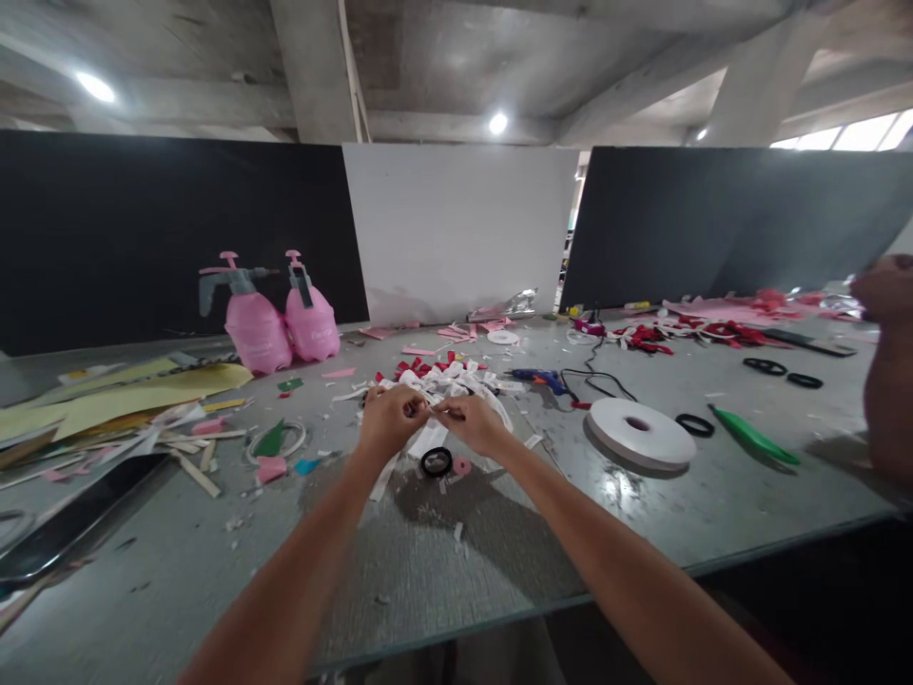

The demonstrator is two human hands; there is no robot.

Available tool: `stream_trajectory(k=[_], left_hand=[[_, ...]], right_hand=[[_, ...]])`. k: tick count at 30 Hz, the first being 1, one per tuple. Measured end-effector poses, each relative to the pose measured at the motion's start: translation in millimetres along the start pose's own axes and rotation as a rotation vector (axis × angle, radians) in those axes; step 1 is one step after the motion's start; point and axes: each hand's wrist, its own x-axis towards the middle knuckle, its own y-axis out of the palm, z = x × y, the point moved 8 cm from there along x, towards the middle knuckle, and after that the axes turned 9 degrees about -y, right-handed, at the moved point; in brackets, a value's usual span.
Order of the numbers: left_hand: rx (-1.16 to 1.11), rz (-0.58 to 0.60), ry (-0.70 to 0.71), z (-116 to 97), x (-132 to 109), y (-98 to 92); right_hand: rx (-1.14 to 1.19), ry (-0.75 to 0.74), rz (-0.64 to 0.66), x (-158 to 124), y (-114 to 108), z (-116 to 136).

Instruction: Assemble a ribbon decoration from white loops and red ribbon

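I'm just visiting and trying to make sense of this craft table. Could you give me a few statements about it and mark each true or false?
1. Both hands, left hand and right hand, pinch a piece of white ribbon between them. True.
2. Two pink spray bottles stand side by side at the back left. True.
3. The big white tape roll stands upright on its edge. False: it lies flat on the table, right of the hands.
4. The blue glue gun is in the right hand. False: it lies on the table beyond the hands.
5. A small black ring lies just below the hands. True.
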Motion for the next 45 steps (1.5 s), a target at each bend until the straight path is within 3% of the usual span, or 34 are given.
stream_trajectory(k=[3,7,11,14,16,18,26,30,37,41,45], left_hand=[[-0.314,0.055,-0.042,10.1,4.9,3.7],[-0.602,0.278,-0.094,7.7,4.9,23.0],[-0.725,0.348,-0.154,2.0,1.2,28.6],[-0.783,0.330,-0.222,4.2,-0.2,30.6],[-0.762,0.288,-0.273,9.3,-0.1,32.2],[-0.732,0.237,-0.295,13.5,0.7,32.3],[-0.656,0.216,-0.225,7.8,0.5,29.4],[-0.558,0.209,-0.173,3.2,-1.4,28.8],[-0.165,0.168,-0.115,-2.1,-5.5,29.6],[-0.001,0.158,-0.065,-10.3,-8.3,29.8],[0.012,0.153,-0.044,-14.7,-10.7,31.2]], right_hand=[[0.169,0.048,-0.026,-1.1,-5.5,-1.5],[0.271,0.059,-0.041,-1.5,-13.7,-1.9],[0.152,0.010,-0.106,-0.1,-23.9,-1.9],[-0.084,-0.097,-0.277,-1.9,-42.7,9.6],[-0.224,-0.177,-0.382,-5.6,-52.5,21.7],[-0.267,-0.219,-0.405,-7.8,-53.6,29.2],[-0.242,-0.089,-0.215,-5.8,-24.8,13.8],[-0.300,-0.096,-0.181,-5.4,-22.8,14.4],[-0.498,-0.146,-0.086,-5.6,-23.8,22.4],[-0.593,-0.078,-0.009,-4.5,-18.7,19.5],[-0.623,-0.028,-0.034,-3.4,-16.8,16.0]])
